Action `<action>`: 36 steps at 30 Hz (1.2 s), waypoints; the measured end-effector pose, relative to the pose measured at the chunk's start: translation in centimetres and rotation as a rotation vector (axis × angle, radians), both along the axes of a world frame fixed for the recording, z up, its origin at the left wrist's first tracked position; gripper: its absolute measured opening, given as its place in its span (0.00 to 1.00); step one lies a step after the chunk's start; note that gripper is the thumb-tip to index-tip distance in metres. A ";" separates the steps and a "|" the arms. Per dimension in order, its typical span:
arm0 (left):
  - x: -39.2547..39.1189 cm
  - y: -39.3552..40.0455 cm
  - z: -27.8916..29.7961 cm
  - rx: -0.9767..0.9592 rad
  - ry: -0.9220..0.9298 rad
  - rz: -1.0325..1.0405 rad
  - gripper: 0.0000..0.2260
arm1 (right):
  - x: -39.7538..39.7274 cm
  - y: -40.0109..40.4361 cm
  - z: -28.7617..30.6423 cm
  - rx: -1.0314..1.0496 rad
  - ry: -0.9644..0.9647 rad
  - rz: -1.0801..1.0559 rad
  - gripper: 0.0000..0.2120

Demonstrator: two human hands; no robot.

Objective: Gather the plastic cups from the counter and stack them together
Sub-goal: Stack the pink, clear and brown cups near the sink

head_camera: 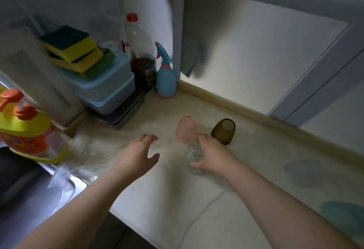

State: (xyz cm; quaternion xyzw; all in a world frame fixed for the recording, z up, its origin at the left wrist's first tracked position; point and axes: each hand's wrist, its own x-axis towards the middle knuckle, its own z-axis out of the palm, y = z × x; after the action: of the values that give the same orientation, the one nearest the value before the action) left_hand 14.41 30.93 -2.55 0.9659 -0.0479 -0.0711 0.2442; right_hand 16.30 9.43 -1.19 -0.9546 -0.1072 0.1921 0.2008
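We locate three cups mid-tabletop [256,162]: a clear cup [194,155] nearest, a pink cup [186,129] just behind it, tilted, and a brown cup [223,131] to the right. Our right hand [208,153] wraps its grip around the clear cup. Our left hand [138,153] hovers open, empty. Whether the pink cup seats in the clear one, we cannot tell; the brown cup remains unstacked.

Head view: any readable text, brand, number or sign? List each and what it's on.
No text can be read in this view.
Dark bottle: its label shows red and green patches, too blurred to read.
Pump bottle: orange band of print, too blurred to read.
Spray bottle, sponges, boxes, pink cup, brown cup, clear cup: no markings visible.
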 end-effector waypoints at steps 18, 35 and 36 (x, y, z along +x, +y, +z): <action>9.8 -7.8 -2.6 -0.204 0.155 -0.093 0.34 | -3.2 -6.5 -0.1 0.182 0.005 -0.252 0.34; 3.3 -7.9 8.9 -0.214 -0.081 -0.211 0.30 | -0.9 -8.6 2.0 0.066 -0.101 -0.244 0.23; 3.0 -8.5 8.6 -0.190 -0.069 -0.227 0.30 | -0.9 -8.7 1.9 0.067 -0.104 -0.242 0.23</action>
State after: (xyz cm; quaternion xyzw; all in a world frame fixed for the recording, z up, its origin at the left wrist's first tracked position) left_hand 17.44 22.40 6.01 0.9286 -0.1717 -0.0602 0.3233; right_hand 15.37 0.76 0.73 -0.9620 -0.0080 0.1129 0.2485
